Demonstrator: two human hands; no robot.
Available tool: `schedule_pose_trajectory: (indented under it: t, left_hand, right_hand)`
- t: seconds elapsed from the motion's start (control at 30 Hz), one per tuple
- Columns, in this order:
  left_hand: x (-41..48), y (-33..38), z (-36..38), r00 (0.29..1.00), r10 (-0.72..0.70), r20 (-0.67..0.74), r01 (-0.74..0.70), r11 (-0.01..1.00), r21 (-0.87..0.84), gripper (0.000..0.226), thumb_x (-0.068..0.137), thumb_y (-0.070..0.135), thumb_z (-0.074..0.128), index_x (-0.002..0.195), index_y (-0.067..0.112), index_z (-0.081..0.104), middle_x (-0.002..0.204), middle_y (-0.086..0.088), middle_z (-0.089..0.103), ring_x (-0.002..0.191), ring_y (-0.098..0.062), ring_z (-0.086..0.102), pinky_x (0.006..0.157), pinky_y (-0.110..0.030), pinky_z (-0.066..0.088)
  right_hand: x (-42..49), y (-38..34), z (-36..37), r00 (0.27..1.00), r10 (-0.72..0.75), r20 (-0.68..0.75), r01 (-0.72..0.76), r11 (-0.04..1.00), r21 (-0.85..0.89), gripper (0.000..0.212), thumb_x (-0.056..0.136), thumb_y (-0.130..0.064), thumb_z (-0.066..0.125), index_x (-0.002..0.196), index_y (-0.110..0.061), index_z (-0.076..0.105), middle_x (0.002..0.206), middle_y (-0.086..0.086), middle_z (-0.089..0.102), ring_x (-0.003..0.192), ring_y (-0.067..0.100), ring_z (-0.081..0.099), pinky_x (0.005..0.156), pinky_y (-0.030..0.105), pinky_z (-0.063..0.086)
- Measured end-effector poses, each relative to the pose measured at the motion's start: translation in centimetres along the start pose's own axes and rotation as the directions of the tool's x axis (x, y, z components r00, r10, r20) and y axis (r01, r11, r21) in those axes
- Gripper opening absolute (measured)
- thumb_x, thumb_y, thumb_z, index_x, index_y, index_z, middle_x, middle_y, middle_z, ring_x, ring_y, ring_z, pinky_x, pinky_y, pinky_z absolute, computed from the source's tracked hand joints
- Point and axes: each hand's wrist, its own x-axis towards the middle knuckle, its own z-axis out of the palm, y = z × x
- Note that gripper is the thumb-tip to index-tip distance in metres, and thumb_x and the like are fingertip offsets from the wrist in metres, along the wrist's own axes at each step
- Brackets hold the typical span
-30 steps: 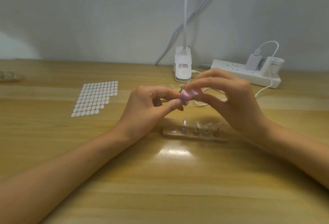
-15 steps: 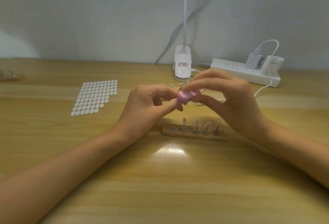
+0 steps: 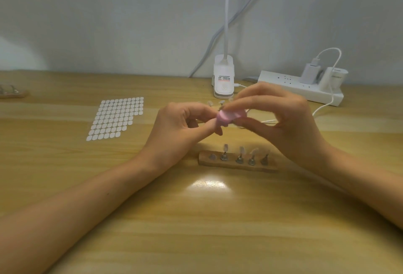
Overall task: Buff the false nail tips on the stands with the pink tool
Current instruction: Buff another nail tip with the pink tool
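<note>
Pink oblong buffing tool (image 3: 229,116) is sitting pinched in my right hand (image 3: 283,121); my left hand (image 3: 181,127) is pinching at its end, on what I cannot tell. Clear false nail tips (image 3: 242,150) on the wooden stand strip (image 3: 237,164) below both hands are seemingly waiting, unbuffed.

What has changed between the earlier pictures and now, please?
Very little. The pink tool, pinched in the right hand, slid slightly left against the fingertips of the left hand; what those pinch is hidden. Nothing was taken or released. Both hands stay above the wooden nail stand holder; sticker sheet and power strip unchanged.
</note>
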Motion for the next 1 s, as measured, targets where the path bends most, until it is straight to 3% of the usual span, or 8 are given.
schedule_pose_trajectory:
  t: [0.07, 0.2, 0.3, 0.37, 0.47, 0.6, 0.7, 1.0]
  left_hand:
    - [0.02, -0.02, -0.04, 1.0, -0.007, -0.007, 0.007, 1.0, -0.006, 0.008, 0.09, 0.022, 0.074, 0.085, 0.02, 0.08, 0.07, 0.011, 0.074, 0.054, -0.032, 0.045, 0.052, -0.031, 0.037]
    - [-0.12, 0.0, 0.03, 1.0, 0.011, 0.012, -0.011, 1.0, -0.007, 0.007, 0.088, 0.022, 0.075, 0.083, 0.024, 0.079, 0.066, 0.015, 0.071, 0.05, -0.008, 0.039, 0.049, -0.016, 0.032]
    - [0.05, -0.05, 0.01, 1.0, -0.012, -0.009, 0.011, 0.999, -0.032, 0.008, 0.087, 0.025, 0.074, 0.084, 0.02, 0.079, 0.067, 0.011, 0.072, 0.055, -0.005, 0.051, 0.054, -0.024, 0.039]
    - [0.02, 0.11, 0.02, 1.0, -0.017, -0.017, 0.017, 0.999, -0.043, 0.016, 0.085, 0.031, 0.072, 0.087, 0.018, 0.08, 0.071, 0.007, 0.075, 0.06, -0.014, 0.06, 0.058, -0.036, 0.045]
    - [0.0, 0.22, 0.1, 1.0, -0.012, 0.008, 0.012, 1.0, -0.008, 0.007, 0.089, 0.024, 0.074, 0.085, 0.025, 0.079, 0.071, 0.01, 0.074, 0.055, -0.027, 0.053, 0.054, -0.038, 0.044]
    - [0.07, 0.43, 0.03, 0.999, -0.049, -0.011, 0.048, 0.998, -0.043, 0.012, 0.088, 0.027, 0.072, 0.089, 0.018, 0.08, 0.076, 0.003, 0.077, 0.08, -0.033, 0.071, 0.078, -0.058, 0.053]
    - [0.08, 0.58, 0.09, 0.999, -0.054, -0.007, 0.053, 0.997, -0.051, 0.014, 0.086, 0.03, 0.073, 0.088, 0.019, 0.08, 0.077, 0.001, 0.077, 0.08, -0.048, 0.066, 0.077, -0.065, 0.051]
    - [0.02, 0.76, 0.14, 0.998, -0.06, -0.007, 0.06, 0.997, -0.051, 0.018, 0.086, 0.032, 0.071, 0.088, 0.017, 0.08, 0.076, 0.003, 0.077, 0.081, -0.04, 0.069, 0.079, -0.066, 0.051]
  right_hand:
    - [0.03, 0.28, -0.52, 0.997, 0.052, -0.048, -0.053, 0.998, -0.018, 0.02, 0.088, -0.019, 0.071, 0.107, -0.013, 0.073, 0.096, 0.008, 0.068, 0.088, 0.016, 0.065, 0.077, 0.037, 0.055]
    - [-0.22, -0.17, 0.06, 0.999, -0.03, 0.013, 0.03, 1.0, -0.001, 0.021, 0.088, -0.016, 0.073, 0.108, -0.012, 0.073, 0.097, 0.008, 0.068, 0.089, 0.02, 0.066, 0.076, 0.034, 0.055]
    - [-0.01, 0.19, -0.21, 1.0, 0.019, -0.013, -0.019, 1.0, -0.001, 0.02, 0.087, -0.017, 0.073, 0.107, -0.013, 0.073, 0.097, 0.008, 0.069, 0.088, 0.019, 0.066, 0.076, 0.037, 0.055]
    - [-0.11, 0.31, -0.44, 0.998, 0.047, -0.039, -0.047, 0.999, -0.01, 0.021, 0.087, -0.018, 0.073, 0.108, -0.016, 0.072, 0.097, 0.007, 0.068, 0.087, 0.018, 0.066, 0.076, 0.038, 0.055]
    - [-0.26, 0.12, -0.07, 1.0, -0.007, 0.002, 0.007, 1.0, -0.002, 0.021, 0.088, -0.019, 0.073, 0.109, -0.015, 0.072, 0.098, 0.007, 0.069, 0.09, 0.019, 0.066, 0.076, 0.035, 0.055]
    - [-0.09, 0.33, -0.39, 0.999, 0.039, -0.038, -0.039, 0.999, -0.015, 0.021, 0.087, -0.017, 0.073, 0.108, -0.012, 0.073, 0.097, 0.008, 0.069, 0.088, 0.019, 0.066, 0.076, 0.037, 0.055]
    - [-0.09, 0.04, -0.09, 1.0, 0.002, -0.005, -0.002, 1.0, -0.007, 0.021, 0.088, -0.019, 0.072, 0.109, -0.014, 0.072, 0.098, 0.008, 0.069, 0.089, 0.019, 0.066, 0.076, 0.033, 0.055]
    - [-0.18, 0.4, -0.46, 0.997, 0.05, -0.053, -0.052, 0.998, -0.027, 0.021, 0.088, -0.021, 0.071, 0.108, -0.018, 0.071, 0.098, 0.008, 0.066, 0.092, 0.014, 0.063, 0.081, 0.03, 0.054]
